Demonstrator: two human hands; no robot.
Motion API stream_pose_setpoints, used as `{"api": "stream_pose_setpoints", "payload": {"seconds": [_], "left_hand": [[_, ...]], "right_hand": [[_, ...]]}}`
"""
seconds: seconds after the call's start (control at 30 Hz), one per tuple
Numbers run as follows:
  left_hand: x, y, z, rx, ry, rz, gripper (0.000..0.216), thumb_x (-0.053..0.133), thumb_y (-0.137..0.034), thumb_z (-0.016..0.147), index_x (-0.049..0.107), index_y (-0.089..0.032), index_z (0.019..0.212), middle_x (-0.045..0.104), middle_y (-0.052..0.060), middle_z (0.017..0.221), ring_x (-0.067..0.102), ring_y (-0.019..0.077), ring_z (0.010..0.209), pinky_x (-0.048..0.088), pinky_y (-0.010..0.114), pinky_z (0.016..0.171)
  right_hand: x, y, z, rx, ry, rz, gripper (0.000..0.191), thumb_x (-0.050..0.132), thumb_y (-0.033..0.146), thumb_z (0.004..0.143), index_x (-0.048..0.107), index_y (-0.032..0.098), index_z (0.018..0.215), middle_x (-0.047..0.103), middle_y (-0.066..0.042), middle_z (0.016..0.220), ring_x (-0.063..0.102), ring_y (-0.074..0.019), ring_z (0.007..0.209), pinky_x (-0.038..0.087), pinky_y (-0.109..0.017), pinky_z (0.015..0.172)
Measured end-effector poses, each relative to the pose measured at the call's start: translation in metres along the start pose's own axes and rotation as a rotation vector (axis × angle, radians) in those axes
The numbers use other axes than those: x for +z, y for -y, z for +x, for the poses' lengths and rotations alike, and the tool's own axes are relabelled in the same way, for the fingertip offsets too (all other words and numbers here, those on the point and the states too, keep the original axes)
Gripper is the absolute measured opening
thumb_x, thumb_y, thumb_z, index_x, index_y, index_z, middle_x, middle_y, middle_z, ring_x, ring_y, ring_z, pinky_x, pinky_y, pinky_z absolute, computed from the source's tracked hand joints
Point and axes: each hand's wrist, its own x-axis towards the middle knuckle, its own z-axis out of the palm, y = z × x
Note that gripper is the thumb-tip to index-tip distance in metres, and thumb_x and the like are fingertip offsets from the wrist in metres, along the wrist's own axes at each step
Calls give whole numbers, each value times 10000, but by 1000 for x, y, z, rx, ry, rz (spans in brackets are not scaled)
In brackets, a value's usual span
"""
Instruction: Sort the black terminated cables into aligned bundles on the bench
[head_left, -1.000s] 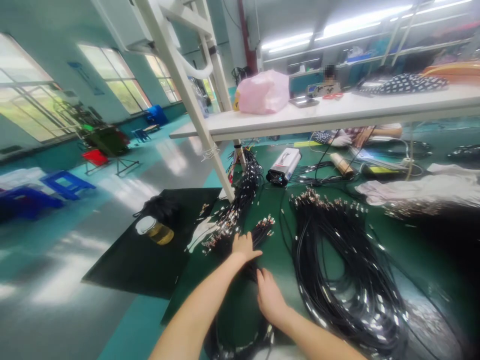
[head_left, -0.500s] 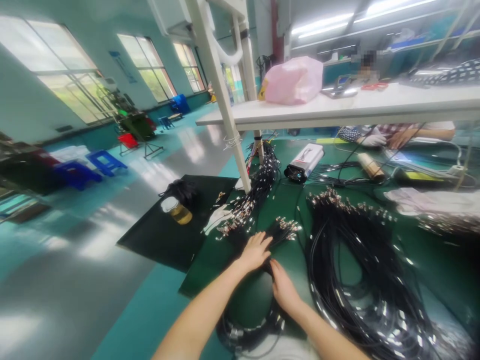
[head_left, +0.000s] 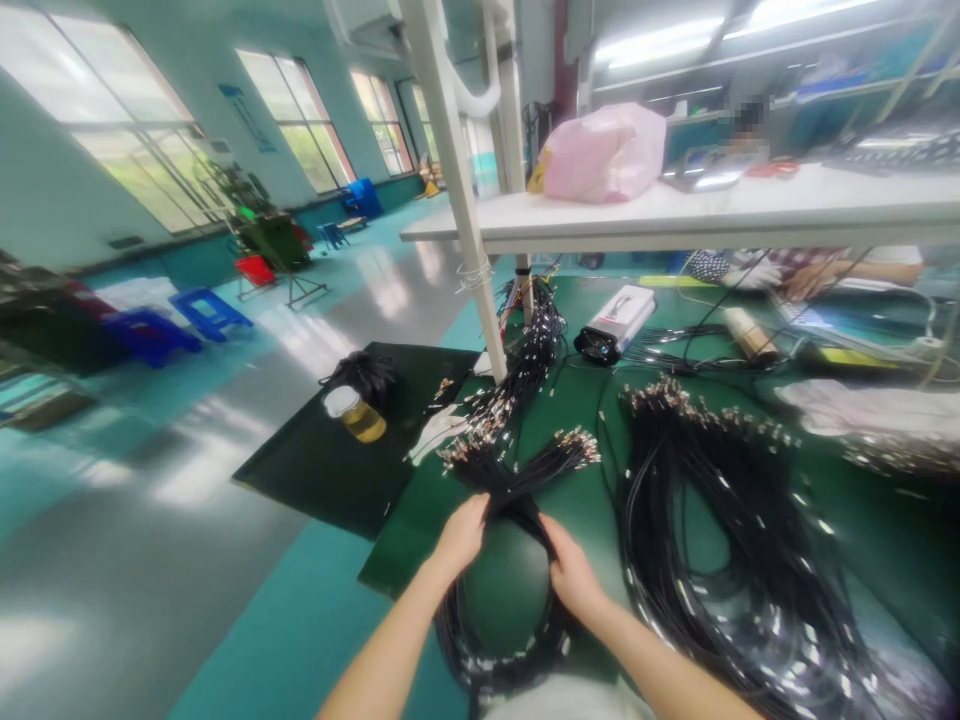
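A looped bundle of black cables lies on the green tabletop in front of me, its two ends crossing at the top. Copper-coloured tips show at both ends of it. My left hand is closed around the left side of the loop, just below the crossing. On the opposite side, my right hand is closed around the bundle too, fingers wrapped on the cables. A larger heap of black cables spreads to the right of my right hand.
Another cable bunch hangs by the white shelf post. A jar of yellow liquid stands on the dark board at left. A white box lies farther back. Across the table are another person's hands.
My left hand has moved from on top of the crossing, down and left, to grip the loop's left side. My right hand stays on the right side.
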Motion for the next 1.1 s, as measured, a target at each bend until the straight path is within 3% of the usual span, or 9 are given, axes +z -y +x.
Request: {"api": "stream_pose_setpoints", "payload": {"seconds": [0.17,0.37,0.47,0.53,0.67,0.73,0.9,1.0,1.1], "left_hand": [[-8,9,-6,201,58,-16,474,307,-77,787,419,-201,1230,473,36,1255,419,142,1151,326,302,991],[-6,8,-7,145,124,236,456,330,-162,814,374,-205,1265,457,75,1257,409,203,1130,393,338,852],[-14,4,-10,148,141,315,470,377,-230,804,367,-205,1273,464,89,1243,413,231,1114,379,353,835],[-23,-1,-11,126,67,342,475,408,-298,792,388,-206,1258,479,97,1218,420,252,1096,376,365,825],[-35,-26,4,114,-175,283,515,359,-462,806,402,-170,1228,462,118,1221,385,242,1134,329,348,895],[-33,-47,24,96,-203,268,636,372,-555,769,360,-143,1253,461,144,1214,386,262,1134,310,364,910],[-13,-91,74,1,0,286,830,543,-593,634,294,-152,1293,582,159,1014,509,316,980,306,443,873],[-4,-99,77,15,-12,247,645,496,-404,759,248,-169,1306,607,123,956,556,265,891,350,399,822],[-2,-96,65,62,-47,251,439,393,-287,831,342,-178,1253,588,116,1016,529,243,949,361,378,824]], "right_hand": [[-4,9,2,-53,115,-123,736,298,-58,578,312,84,1300,362,-121,1349,292,-155,1252,263,-380,1039],[-18,24,11,-51,172,-189,679,418,14,620,346,107,1288,405,-115,1323,348,-187,1214,296,-341,1008],[-48,31,5,-45,147,-206,469,461,137,719,466,156,1187,525,-79,1195,463,-174,1095,373,-294,931],[-78,30,-9,-2,75,-231,341,426,173,773,522,164,1100,563,-79,1091,493,-185,1018,388,-318,896],[-135,16,-60,166,-156,-447,294,417,133,763,533,150,1033,545,-106,987,482,-228,943,387,-381,839],[-149,11,-88,211,-172,-567,331,489,193,735,518,157,1063,541,-105,971,485,-243,918,401,-383,800],[-136,3,-131,273,-136,-692,743,639,341,599,353,132,1252,467,-170,1177,419,-329,1059,365,-459,847],[-126,-7,-138,282,-211,-671,629,574,275,679,344,147,1250,489,-156,1161,431,-308,1063,367,-445,856],[-127,-14,-139,260,-251,-622,476,522,238,728,416,172,1187,529,-123,1065,467,-277,992,395,-415,822]]}}
